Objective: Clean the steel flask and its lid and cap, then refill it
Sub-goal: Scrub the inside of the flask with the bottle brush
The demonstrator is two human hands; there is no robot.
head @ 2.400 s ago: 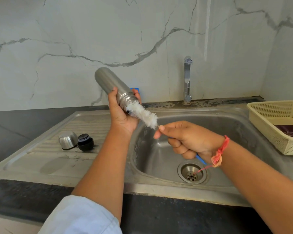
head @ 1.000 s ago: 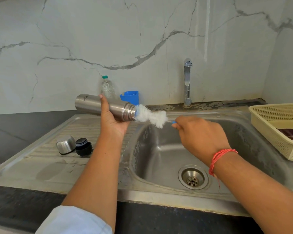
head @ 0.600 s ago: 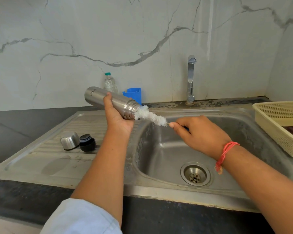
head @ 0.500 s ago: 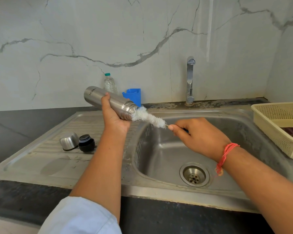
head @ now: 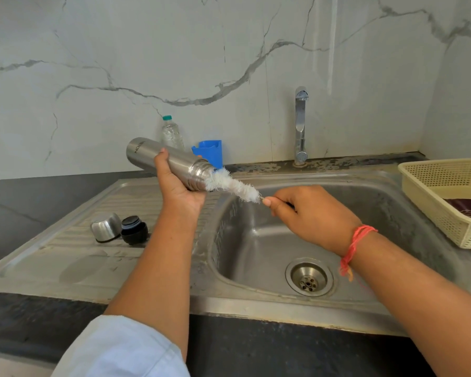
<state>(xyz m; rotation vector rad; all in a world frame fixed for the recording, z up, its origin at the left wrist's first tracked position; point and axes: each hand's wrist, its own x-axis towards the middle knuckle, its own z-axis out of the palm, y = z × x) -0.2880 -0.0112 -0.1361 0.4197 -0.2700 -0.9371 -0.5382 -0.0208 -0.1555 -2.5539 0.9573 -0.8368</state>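
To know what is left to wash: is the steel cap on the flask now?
No, the steel cap lies on the draining board beside the black lid, while a brush sticks out of the flask mouth.

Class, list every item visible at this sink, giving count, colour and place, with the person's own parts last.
flask: one, silver, tilted above the drainboard
brush: one, white bristles, tip in the flask's mouth
cap: one, silver, on the drainboard
lid: one, black, beside the cap
bottle: one, clear, by the wall
container: one, blue, by the wall
tap: one, chrome, behind the sink
sink: one, steel, centre
basket: one, cream, right of the sink
left hand: one, grips the flask
right hand: one, pinches the brush
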